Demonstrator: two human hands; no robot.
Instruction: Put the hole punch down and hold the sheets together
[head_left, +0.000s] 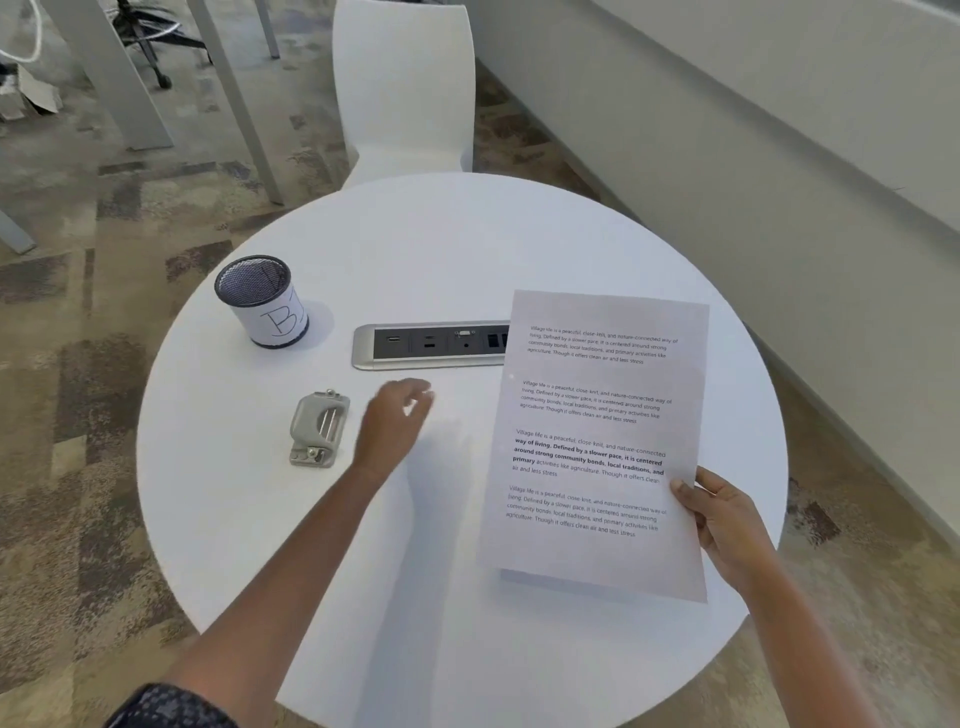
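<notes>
My right hand (722, 525) pinches the right edge of a printed sheet of paper (597, 441) and holds it lifted above the round white table (260, 545). The sheet carries several paragraphs of text. My left hand (392, 423) hovers over the table's middle with loosely curled fingers and holds nothing. A grey metal hole punch (318, 428) lies just left of that hand. Farther back on the left stands a black mesh cup (262, 301) wrapped in white paper marked "B".
A grey power and data outlet strip (431, 345) is set into the table's centre, partly hidden by the sheet. A white chair (405, 93) stands behind the table. A wall runs along the right; desk legs and an office chair base stand on carpet at the back left.
</notes>
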